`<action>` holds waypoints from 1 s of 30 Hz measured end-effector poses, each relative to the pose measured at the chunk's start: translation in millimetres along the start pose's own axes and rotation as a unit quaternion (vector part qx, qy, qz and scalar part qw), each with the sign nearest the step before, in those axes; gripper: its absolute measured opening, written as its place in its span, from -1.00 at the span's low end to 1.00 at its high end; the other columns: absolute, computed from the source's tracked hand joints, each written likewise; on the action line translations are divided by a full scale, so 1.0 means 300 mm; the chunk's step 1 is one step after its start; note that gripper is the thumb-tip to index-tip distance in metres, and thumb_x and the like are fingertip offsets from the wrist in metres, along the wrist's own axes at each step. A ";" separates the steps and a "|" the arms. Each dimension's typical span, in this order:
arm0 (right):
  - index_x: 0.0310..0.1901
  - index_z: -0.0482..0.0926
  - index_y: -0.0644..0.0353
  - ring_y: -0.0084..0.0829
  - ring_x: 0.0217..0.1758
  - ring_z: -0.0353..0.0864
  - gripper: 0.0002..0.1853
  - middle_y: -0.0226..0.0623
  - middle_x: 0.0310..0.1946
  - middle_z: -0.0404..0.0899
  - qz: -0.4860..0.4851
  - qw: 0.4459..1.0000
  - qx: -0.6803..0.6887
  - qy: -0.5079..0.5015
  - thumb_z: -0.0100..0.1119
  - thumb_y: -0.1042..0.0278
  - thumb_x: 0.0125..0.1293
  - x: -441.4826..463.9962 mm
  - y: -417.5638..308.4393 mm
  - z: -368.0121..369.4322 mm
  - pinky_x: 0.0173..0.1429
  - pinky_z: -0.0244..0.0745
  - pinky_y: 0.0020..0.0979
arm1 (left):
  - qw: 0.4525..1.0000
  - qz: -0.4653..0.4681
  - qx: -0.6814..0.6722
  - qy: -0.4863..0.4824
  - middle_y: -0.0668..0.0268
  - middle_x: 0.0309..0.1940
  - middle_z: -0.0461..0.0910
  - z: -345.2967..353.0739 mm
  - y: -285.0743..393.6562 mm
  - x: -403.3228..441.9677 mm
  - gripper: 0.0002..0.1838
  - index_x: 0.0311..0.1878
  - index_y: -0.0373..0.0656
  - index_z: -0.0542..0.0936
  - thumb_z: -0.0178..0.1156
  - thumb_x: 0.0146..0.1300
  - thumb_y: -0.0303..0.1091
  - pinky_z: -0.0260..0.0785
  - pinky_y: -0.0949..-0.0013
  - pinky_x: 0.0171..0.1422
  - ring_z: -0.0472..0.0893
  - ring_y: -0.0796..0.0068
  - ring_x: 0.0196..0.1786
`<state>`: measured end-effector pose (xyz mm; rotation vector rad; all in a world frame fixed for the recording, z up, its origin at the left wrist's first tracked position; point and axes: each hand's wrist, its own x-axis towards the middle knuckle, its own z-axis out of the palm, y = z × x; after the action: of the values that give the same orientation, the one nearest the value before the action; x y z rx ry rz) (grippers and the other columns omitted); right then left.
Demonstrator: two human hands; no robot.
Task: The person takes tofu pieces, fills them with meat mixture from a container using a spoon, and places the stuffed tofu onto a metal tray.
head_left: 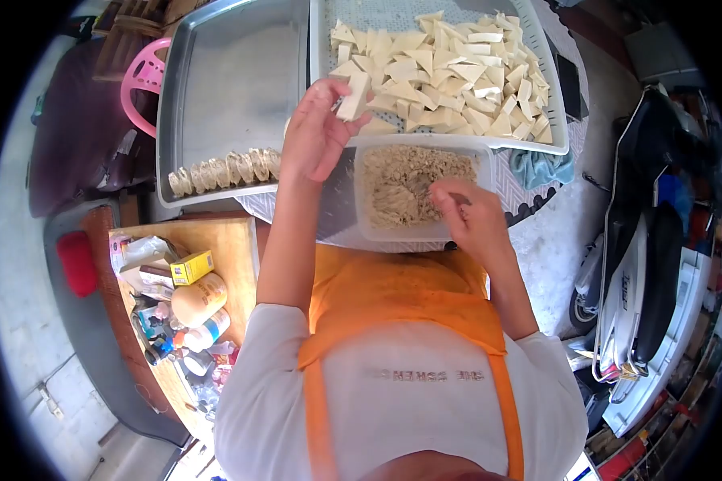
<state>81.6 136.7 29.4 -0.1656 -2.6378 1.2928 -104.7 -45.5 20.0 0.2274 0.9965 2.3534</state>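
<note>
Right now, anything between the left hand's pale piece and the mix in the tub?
The white tray's near rim and the tub's far rim lie between the pale piece and the mix; nothing else visible intervenes.

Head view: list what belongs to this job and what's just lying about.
Job: pale piece in left hand; mixture tub; white tray of cut pieces; metal tray.

Apparently just lying about: yellow box; peach container; red item.
</note>
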 end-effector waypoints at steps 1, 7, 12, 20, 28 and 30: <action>-0.25 0.61 0.30 -0.35 -0.35 0.67 -0.89 -0.20 -0.35 0.66 0.006 0.999 -0.026 0.032 0.10 0.51 0.29 -0.001 -0.010 -0.020 -0.27 0.55 -0.43 | 1.000 0.005 0.012 0.008 0.09 0.14 0.43 0.006 -0.005 -0.023 -0.84 -0.01 -0.18 0.42 0.00 0.39 -0.45 0.50 0.27 0.11 0.51 0.19 0.17; -0.25 0.62 0.21 -0.19 -0.40 0.64 -0.90 -0.15 -0.36 0.64 -0.028 0.999 0.028 0.020 0.13 0.45 0.26 0.027 -0.002 -0.053 -0.28 0.54 -0.33 | 0.996 0.006 0.082 0.019 0.08 0.09 0.48 0.109 0.003 -0.098 -0.67 0.16 -0.25 0.37 -0.01 0.34 -0.55 0.46 0.19 0.21 0.52 0.21 0.17; -0.20 0.62 0.16 -0.23 -0.45 0.64 -0.89 -0.17 -0.38 0.64 -0.131 0.983 -0.127 0.023 0.11 0.45 0.29 0.072 0.072 -0.013 -0.33 0.52 -0.37 | 0.992 -0.091 0.072 -0.045 0.13 -0.01 0.47 0.096 -0.038 -0.136 -0.58 0.25 -0.24 0.27 -0.03 0.32 -0.53 0.44 0.16 0.22 0.52 0.25 0.11; -0.32 0.56 0.31 -0.28 -0.53 0.61 -0.92 -0.20 -0.52 0.60 -0.053 0.980 0.068 0.177 0.05 0.59 0.25 -0.004 -0.050 -0.064 -0.41 0.50 -0.41 | 0.983 -0.111 0.128 -0.071 0.17 0.06 0.45 0.135 -0.130 -0.203 -0.61 0.22 -0.16 0.26 -0.16 0.33 -0.57 0.40 0.18 0.25 0.51 0.27 0.14; -0.29 0.54 0.27 -0.21 -0.52 0.56 -0.85 -0.21 -0.48 0.57 -0.216 0.965 0.011 0.149 0.15 0.67 0.08 -0.035 -0.101 -0.023 -0.43 0.49 -0.36 | 0.975 -0.131 0.176 -0.043 0.23 0.08 0.52 0.174 -0.133 -0.194 -0.56 0.29 -0.13 0.34 -0.16 0.34 -0.57 0.41 0.38 0.17 0.53 0.45 0.10; -0.27 0.55 0.27 -0.19 -0.49 0.57 -0.82 -0.21 -0.46 0.56 -0.210 0.967 0.005 0.141 0.17 0.66 0.05 -0.042 -0.098 -0.011 -0.41 0.48 -0.35 | 0.966 -0.120 0.219 -0.058 0.25 0.08 0.52 0.167 -0.137 -0.190 -0.53 0.31 -0.11 0.34 -0.16 0.34 -0.58 0.41 0.41 0.14 0.54 0.47 0.08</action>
<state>94.3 118.8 53.0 0.1913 -2.2637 1.0504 -21.7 -24.2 30.2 0.3846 1.3928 1.8592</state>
